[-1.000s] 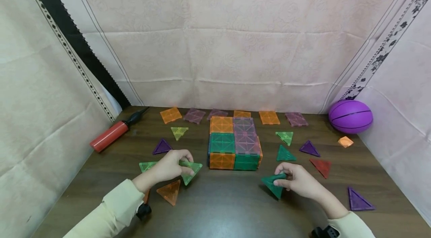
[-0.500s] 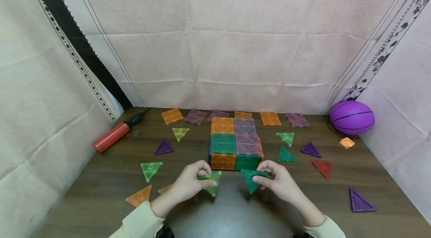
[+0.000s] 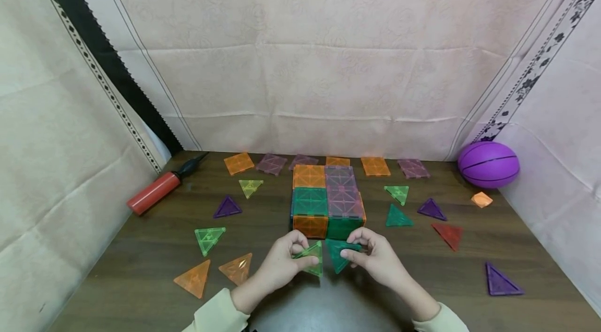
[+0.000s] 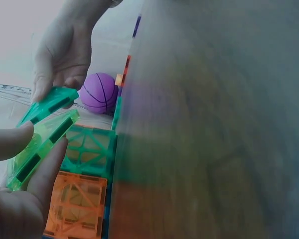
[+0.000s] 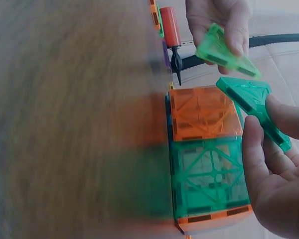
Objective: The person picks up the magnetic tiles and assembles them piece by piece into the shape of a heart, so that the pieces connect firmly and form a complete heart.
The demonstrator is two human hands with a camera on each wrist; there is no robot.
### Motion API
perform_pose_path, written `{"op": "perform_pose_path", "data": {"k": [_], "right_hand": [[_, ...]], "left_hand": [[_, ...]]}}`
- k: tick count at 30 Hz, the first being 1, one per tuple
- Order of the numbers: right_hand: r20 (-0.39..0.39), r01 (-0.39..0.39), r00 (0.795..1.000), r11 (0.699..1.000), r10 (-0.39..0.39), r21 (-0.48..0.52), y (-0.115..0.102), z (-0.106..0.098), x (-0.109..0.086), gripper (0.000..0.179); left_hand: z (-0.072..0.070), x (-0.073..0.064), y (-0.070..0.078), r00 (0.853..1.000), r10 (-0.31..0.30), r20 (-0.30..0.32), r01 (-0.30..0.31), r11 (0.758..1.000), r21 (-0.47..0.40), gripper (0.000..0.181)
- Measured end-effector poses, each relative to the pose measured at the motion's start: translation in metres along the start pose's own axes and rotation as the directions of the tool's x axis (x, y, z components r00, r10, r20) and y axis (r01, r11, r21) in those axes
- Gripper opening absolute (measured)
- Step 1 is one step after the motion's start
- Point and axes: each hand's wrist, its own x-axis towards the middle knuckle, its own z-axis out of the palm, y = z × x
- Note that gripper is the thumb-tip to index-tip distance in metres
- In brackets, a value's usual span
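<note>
My left hand (image 3: 284, 261) pinches a light green triangular magnetic tile (image 3: 315, 259) between thumb and fingers. Facing it, my right hand (image 3: 377, 259) grips a darker green triangular magnetic tile (image 3: 337, 253) the same way. Both tiles are raised and tilted, corners close together, just in front of a box built of square magnetic tiles (image 3: 310, 201). That box has orange, green and purple squares on top, with an orange square (image 4: 77, 204) and a green one (image 4: 87, 152) on its front. In the right wrist view the light green tile (image 5: 224, 55) is just beyond the darker one (image 5: 254, 107).
Loose triangle tiles lie on both sides, among them an orange one (image 3: 193, 279), a red one (image 3: 448, 235) and a purple one (image 3: 502, 281). Square tiles (image 3: 375, 166) line the back. A red hand pump (image 3: 155, 192) lies left; a purple ball (image 3: 488, 165) sits right.
Both hands have moved inward with their triangle tiles, the left one rightward and the right one leftward, until the tiles nearly meet before the box. The loose tiles and box have stayed put.
</note>
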Motion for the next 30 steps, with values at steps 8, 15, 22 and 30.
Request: {"op": "perform_pose_path", "data": {"k": [8,15,22,30], "right_hand": [[0.002,0.008,1.000,1.000,-0.008,0.011,-0.001,0.008,0.003,0.023],[0.000,0.014,1.000,1.000,-0.014,0.003,-0.003,0.009,0.003,0.022],[0.011,0.048,0.999,0.998,-0.048,-0.045,-0.003,0.010,0.004,0.020],[0.042,0.067,0.997,0.995,-0.063,-0.079,-0.003,0.011,0.005,0.020]], "left_hand": [[0.005,0.002,-0.001,1.000,0.025,-0.012,-0.026,0.998,-0.065,0.026],[0.005,0.002,0.001,1.000,0.015,0.018,-0.013,0.995,-0.096,0.022],[0.006,0.003,0.003,0.998,0.040,0.039,-0.038,0.998,-0.040,0.021],[0.008,0.003,0.002,0.997,0.051,0.057,-0.049,0.998,-0.037,0.013]]}}
